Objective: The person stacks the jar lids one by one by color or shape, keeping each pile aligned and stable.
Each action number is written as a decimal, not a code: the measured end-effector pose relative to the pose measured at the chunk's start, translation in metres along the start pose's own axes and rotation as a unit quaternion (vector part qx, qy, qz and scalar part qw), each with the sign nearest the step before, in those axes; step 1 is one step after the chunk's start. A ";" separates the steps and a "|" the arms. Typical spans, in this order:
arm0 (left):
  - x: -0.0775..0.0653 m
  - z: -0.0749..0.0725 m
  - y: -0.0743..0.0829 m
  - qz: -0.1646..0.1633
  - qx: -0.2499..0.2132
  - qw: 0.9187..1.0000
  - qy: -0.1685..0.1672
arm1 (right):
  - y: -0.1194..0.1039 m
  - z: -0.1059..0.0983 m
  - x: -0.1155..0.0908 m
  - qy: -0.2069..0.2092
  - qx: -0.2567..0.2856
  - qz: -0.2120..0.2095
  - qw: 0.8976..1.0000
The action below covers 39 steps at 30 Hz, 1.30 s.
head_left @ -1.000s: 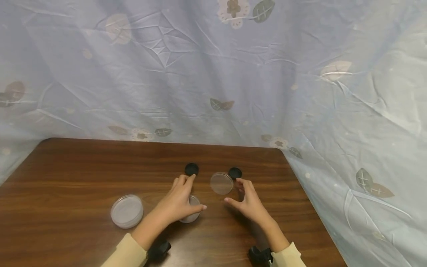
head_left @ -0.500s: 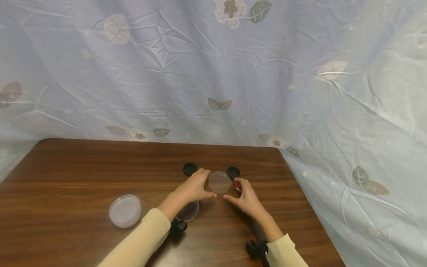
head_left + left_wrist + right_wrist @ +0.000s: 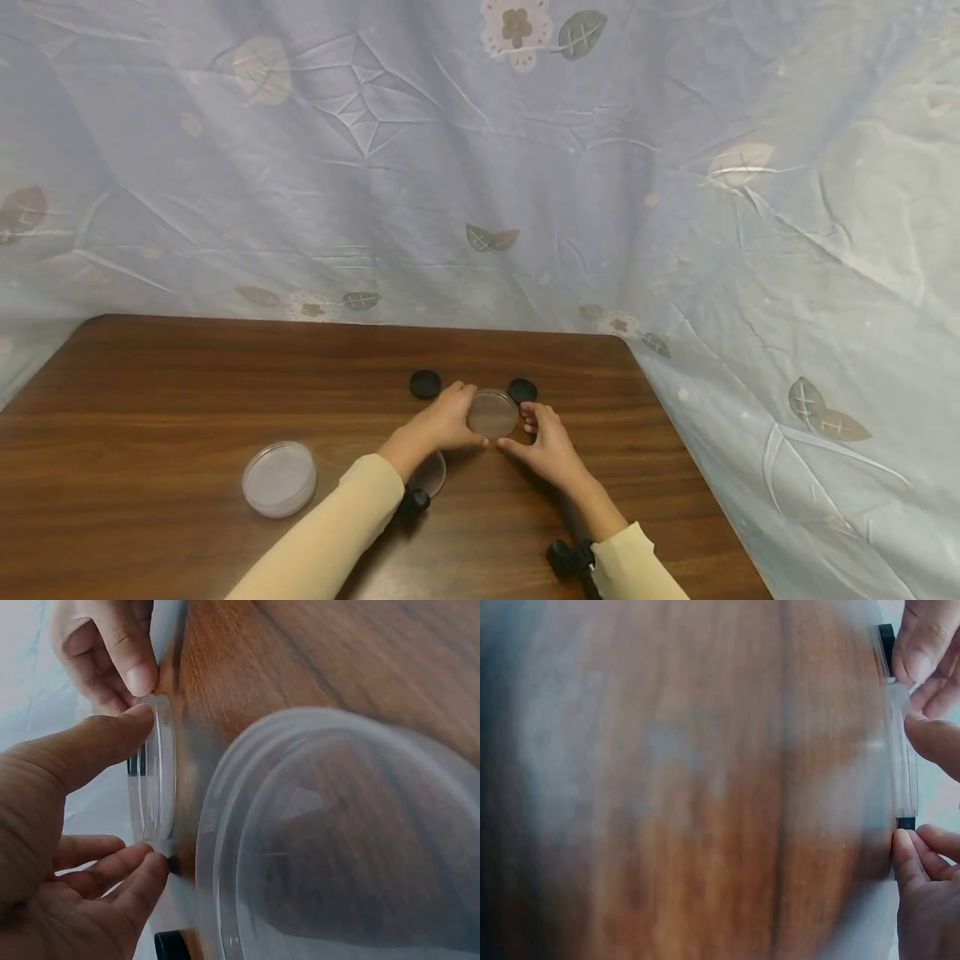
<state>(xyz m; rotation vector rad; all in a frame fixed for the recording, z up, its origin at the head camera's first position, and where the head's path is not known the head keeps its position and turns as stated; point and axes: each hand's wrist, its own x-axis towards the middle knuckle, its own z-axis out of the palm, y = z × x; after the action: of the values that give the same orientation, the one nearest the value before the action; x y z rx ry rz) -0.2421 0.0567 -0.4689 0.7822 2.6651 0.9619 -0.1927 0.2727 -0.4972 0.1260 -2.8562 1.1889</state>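
A clear round plastic lid (image 3: 492,414) lies between both hands on the right half of the table. From its left side, my left hand (image 3: 446,421) grips it, thumb at the near rim and fingers at the far rim. My right hand (image 3: 551,446) holds the right side, its thumb close beside the left thumb. The left wrist view shows the lid (image 3: 161,780) edge-on, with the left thumb and fingertips at its rim. Another clear lid (image 3: 337,825) fills the foreground there; the left forearm partly covers it in the head view.
Two black round discs (image 3: 425,383) (image 3: 522,390) lie behind the hands, the right one next to the held lid. A stack of clear lids (image 3: 280,477) stands on the left of the brown wooden table (image 3: 180,383). A patterned curtain (image 3: 420,167) hangs behind.
My left hand has moved right, from over the nearer clear lid to the left side of the lid by the right hand, and has taken hold of it. The right hand has closed in slightly.
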 end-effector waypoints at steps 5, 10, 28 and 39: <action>0.005 0.001 0.004 -0.010 0.001 1.000 -0.007 | -0.001 0.001 0.001 0.004 -0.004 -0.002 1.000; 0.008 0.001 0.006 -0.015 0.010 1.000 -0.008 | -0.003 0.003 0.004 0.000 0.002 -0.007 1.000; 0.014 0.002 0.002 -0.020 0.014 1.000 -0.004 | -0.007 0.009 0.008 0.003 -0.007 -0.020 1.000; 0.016 0.000 0.004 -0.025 0.028 0.999 -0.010 | -0.007 0.009 0.007 0.002 0.002 -0.015 1.000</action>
<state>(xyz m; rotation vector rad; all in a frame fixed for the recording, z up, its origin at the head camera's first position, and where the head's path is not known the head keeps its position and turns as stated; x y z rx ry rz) -0.2534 0.0684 -0.4666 0.7299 2.6900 0.8672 -0.1988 0.2606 -0.4982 0.1664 -2.8380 1.1873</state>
